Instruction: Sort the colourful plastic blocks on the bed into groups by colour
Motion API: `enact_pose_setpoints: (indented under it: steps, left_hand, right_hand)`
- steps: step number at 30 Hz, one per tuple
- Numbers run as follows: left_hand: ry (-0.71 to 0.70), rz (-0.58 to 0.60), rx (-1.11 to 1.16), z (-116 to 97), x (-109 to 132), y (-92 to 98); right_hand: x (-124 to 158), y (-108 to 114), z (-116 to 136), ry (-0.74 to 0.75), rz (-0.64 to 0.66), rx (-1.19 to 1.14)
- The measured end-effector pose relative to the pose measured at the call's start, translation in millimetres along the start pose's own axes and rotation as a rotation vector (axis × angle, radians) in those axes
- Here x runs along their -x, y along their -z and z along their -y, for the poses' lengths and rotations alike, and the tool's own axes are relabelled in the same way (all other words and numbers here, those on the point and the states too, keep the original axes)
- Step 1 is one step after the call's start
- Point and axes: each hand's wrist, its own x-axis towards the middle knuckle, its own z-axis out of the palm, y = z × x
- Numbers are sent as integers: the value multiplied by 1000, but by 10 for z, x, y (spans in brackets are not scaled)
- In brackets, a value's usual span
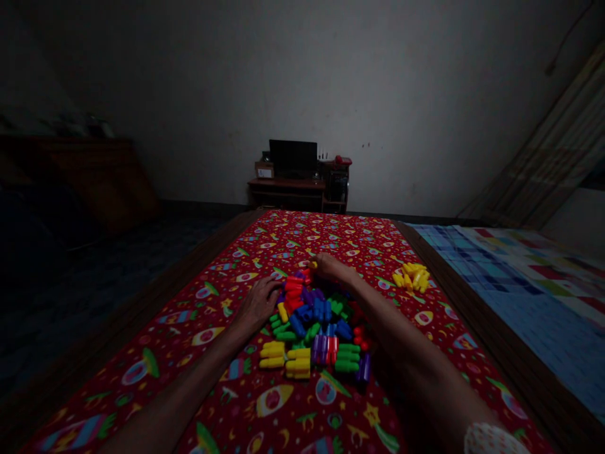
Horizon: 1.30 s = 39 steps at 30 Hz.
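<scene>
A heap of plastic toy blocks (309, 312) in red, blue, green, purple and yellow lies on the red patterned cloth. My left hand (261, 300) rests at the heap's left edge, fingers stretched toward the red and purple blocks and slightly apart. Reaching across the heap's far side, my right hand (328, 267) is closed, and a small yellow block (312, 265) shows at its fingertips. Nearest to me, yellow blocks (286, 360) lie beside purple, red and green blocks (348, 358). My right forearm hides part of the heap's right side.
A separate pile of yellow blocks (412, 277) sits to the right on the cloth (274, 403). Beyond the cloth's far end stands a desk with a monitor (293, 157). Checked bedding (482, 271) lies on the right, and a wooden cabinet (89, 176) stands on the left.
</scene>
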Motion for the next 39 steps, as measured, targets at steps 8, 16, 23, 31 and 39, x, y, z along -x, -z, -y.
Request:
enact_pose_setpoints:
  steps: [8,16,23,31,39]
  left_hand:
    - [-15,-24,2,64,-10,-33]
    - [-7,-8,7,77,-40,-44]
    - [-2,9,-10,126,-67,-56]
    - [-21,-12,5,150,-44,-76]
    - [-8,4,10,53,-42,-14]
  right_hand:
    - [503,-152,-228,66,-404,-115]
    - [1306,-85,-1011,-217,-835,17]
    - [1792,59,-1492,-755,-718,157]
    - [1808,-71,-1502,-791,-702,68]
    - [1511,267,-727,-348,-810,-281]
